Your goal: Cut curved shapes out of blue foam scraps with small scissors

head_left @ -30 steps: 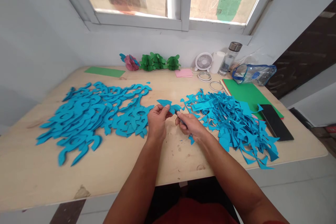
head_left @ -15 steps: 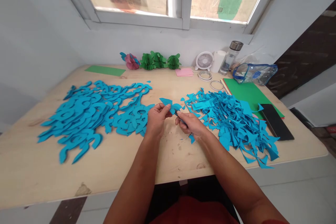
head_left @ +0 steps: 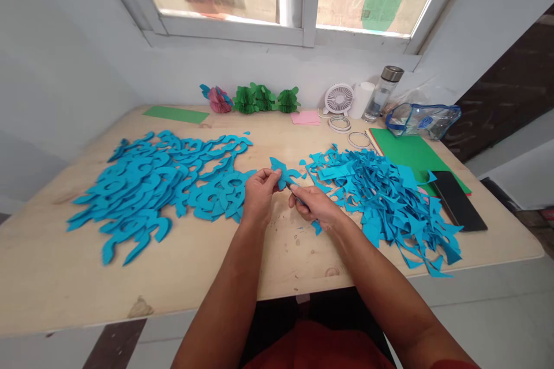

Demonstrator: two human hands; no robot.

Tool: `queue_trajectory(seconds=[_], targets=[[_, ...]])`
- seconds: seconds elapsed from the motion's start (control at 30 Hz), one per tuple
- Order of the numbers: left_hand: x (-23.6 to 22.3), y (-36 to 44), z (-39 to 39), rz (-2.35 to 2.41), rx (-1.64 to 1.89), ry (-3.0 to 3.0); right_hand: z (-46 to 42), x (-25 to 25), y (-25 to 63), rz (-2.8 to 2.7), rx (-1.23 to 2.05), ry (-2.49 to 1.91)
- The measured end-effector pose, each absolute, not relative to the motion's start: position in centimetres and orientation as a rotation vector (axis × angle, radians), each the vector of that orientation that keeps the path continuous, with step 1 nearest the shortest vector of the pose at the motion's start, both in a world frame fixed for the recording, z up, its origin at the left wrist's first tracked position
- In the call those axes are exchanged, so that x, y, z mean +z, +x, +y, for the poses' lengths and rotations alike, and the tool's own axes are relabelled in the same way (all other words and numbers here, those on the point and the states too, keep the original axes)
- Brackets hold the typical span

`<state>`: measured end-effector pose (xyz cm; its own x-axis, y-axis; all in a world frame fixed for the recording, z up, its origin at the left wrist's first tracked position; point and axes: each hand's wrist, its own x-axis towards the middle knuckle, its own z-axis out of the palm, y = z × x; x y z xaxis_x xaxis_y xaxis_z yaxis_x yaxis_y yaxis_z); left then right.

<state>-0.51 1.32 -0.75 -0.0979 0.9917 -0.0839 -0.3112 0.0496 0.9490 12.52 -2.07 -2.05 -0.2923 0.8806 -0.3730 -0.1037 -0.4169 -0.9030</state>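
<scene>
My left hand (head_left: 260, 185) pinches a piece of blue paper (head_left: 281, 172) between thumb and fingers, over the middle of the table. Closed around a pair of dark scissors (head_left: 298, 195), my right hand (head_left: 317, 206) keeps the blades against the lower edge of that paper; most of the handles is hidden by the fingers. Left of my hands lies a wide heap of curved blue paper cutouts (head_left: 134, 179), with a smaller pile of cutouts (head_left: 219, 195) beside my left wrist. A heap of blue paper scraps (head_left: 385, 193) spreads to the right.
At the back stand green paper ornaments (head_left: 262, 98), a pink one (head_left: 220, 100), a small white fan (head_left: 339, 98), rolls of tape (head_left: 340, 123) and a water bottle (head_left: 383, 94). A clear pouch (head_left: 426, 119), green sheets (head_left: 413, 153) and a black phone-like slab (head_left: 459, 202) lie right.
The blue paper has turned in my left hand, its pointed end now more upright. The scissors stay at its edge. The whole view has shifted slightly.
</scene>
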Motion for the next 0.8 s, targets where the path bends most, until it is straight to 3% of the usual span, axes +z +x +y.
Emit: queue_trajectory(seconds=[0.8], targets=[[-0.95,-0.63,1.42,1.101,1.346,0.976,-2.21,-1.71,12.53,-1.06,1.788,-1.258]])
